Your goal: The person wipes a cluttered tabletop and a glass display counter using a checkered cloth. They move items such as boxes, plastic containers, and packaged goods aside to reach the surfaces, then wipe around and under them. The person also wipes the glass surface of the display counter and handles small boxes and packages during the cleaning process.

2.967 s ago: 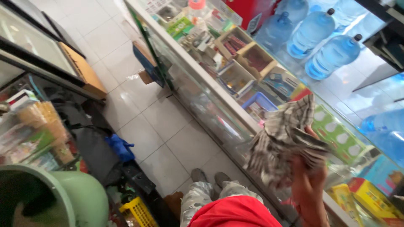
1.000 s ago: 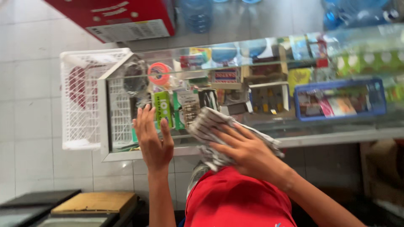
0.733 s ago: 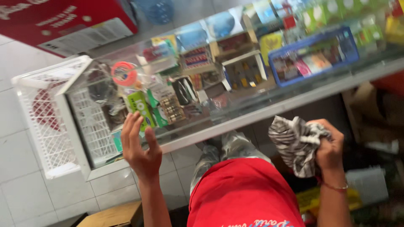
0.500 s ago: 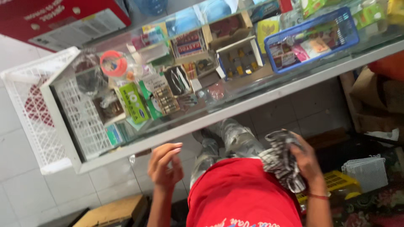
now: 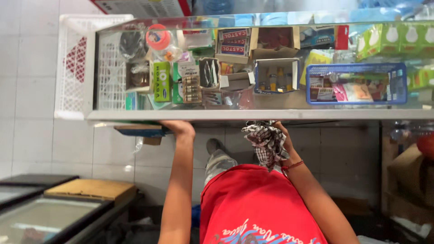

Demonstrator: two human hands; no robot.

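Head view: right hand (image 5: 281,135) grips the checked cloth (image 5: 266,142) bunched at the counter (image 5: 253,114) edge, glass top not yet wiped. Left hand (image 5: 178,128) reaches under the edge, fingers hidden, so grip cannot be told. Half a second earlier both hands hung lower, clear of the counter.

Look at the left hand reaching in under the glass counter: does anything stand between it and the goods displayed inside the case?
Yes. The counter's metal edge hides the left hand, so whether the way in is open cannot be told. The right hand holds a checked cloth below it.
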